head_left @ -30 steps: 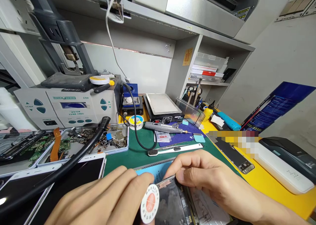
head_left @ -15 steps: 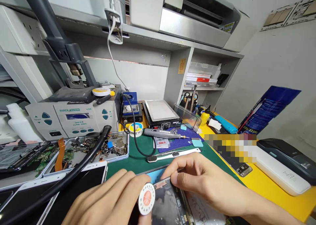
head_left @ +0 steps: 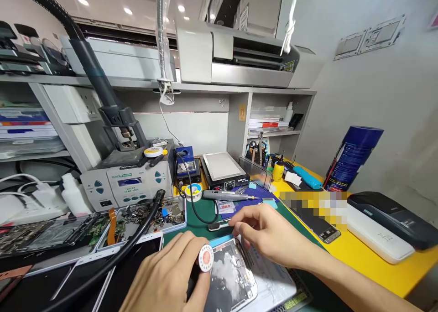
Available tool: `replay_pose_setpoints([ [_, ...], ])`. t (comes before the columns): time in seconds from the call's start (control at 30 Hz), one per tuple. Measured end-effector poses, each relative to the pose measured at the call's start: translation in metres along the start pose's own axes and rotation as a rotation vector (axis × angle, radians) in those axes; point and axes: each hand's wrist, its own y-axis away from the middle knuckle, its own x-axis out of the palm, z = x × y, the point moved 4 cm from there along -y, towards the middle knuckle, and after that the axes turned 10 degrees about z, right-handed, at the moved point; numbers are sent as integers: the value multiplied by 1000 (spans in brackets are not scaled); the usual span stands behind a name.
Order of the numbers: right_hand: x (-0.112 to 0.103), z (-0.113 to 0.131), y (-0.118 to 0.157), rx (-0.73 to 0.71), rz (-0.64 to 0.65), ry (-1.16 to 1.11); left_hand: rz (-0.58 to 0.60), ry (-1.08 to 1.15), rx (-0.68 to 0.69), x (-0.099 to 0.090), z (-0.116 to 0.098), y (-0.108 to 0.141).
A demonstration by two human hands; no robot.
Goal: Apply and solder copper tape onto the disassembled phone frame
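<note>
Wrapped around a tool with a round white end cap (head_left: 206, 257) is my left hand (head_left: 167, 273); the cap has a red centre, and the shaft is hidden. Beside that hand, an opened phone housing (head_left: 227, 275) lies on a pale printed pad (head_left: 275, 282), its dark inside smeared with grey. My right hand (head_left: 263, 232) hovers at the housing's top edge with thumb and forefinger closed in a pinch; what is between them, if anything, is too small to make out. The fingertips overlap a black-bristled brush (head_left: 219, 226) behind them.
A black hose (head_left: 137, 232) crosses the left side over white phones (head_left: 150, 242) and a tray of circuit boards (head_left: 186, 214). At the back stand a hot-air station (head_left: 130, 184) and a heating plate (head_left: 224, 173). A grey pen tool (head_left: 226, 195) lies beyond the brush.
My right hand has let go of the phone housing's edge and moved up to its far end. The housing now lies flatter on the pad. The view has tilted upward.
</note>
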Motion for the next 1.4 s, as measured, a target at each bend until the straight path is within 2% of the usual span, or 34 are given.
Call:
replay_pose_setpoints([
  [0.33, -3, -4, -9, -12, 82, -138, 64, -7, -60, 1, -3, 0],
  [0.7, -3, -6, -10, -15, 119, -166, 101, 52, -79, 8, 3, 0],
  [0.87, -5, -6, -9, -31, 115, -161, 97, 107, -67, 9, 1, 1],
  [1.0, -4, -5, -8, -70, 81, -153, 47, 161, -73, 5, 2, 2],
  [1.17, -2, 7, 1, -186, -2, -88, -28, 240, -57, -4, 2, 2],
  [1.4, 6, 29, 14, -290, 30, -19, -30, 342, -8, -3, -1, 3],
])
